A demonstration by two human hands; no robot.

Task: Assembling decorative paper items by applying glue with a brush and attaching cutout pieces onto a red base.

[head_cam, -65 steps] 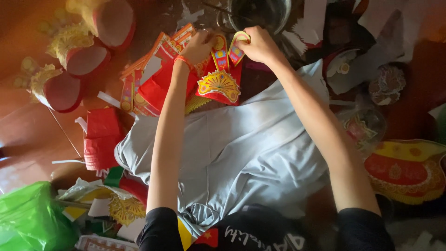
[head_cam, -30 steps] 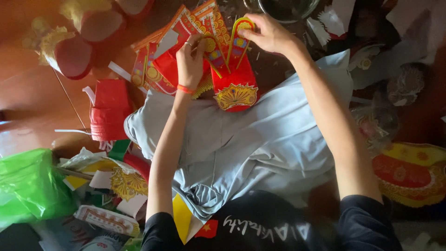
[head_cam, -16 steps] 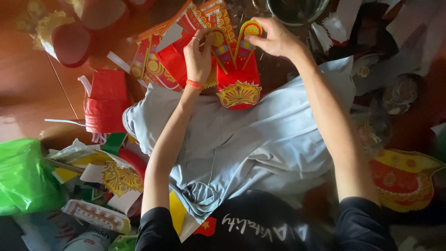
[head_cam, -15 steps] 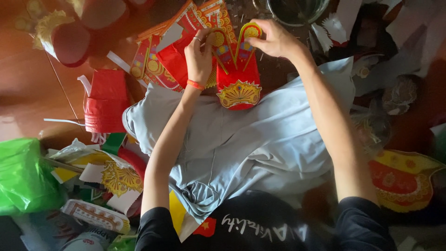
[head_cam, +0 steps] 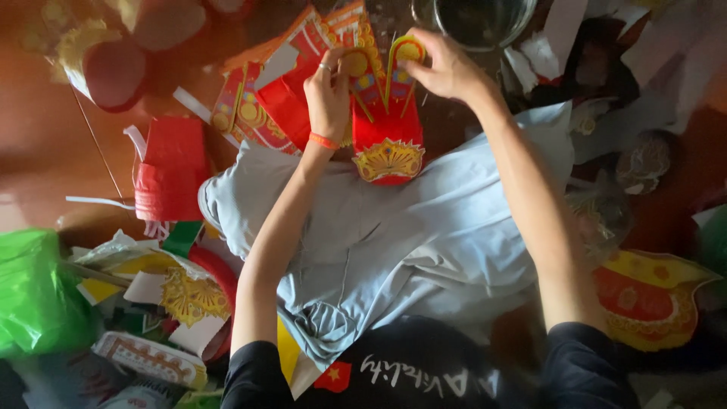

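Lowered slightly, both hands [head_cam: 327,95] [head_cam: 447,70] still pinch the red paper ornament [head_cam: 388,140] between them.

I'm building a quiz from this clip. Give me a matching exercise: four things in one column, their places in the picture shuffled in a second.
Things:
1. green bag
2. glass bowl
3. red paper crown
4. red paper stack

Places:
a. top edge, beyond the right hand
b. between both hands, the left hand on its left side
c. lower left corner
d. on the floor, left of the grey trousers

Pairs: 1-c, 2-a, 3-b, 4-d
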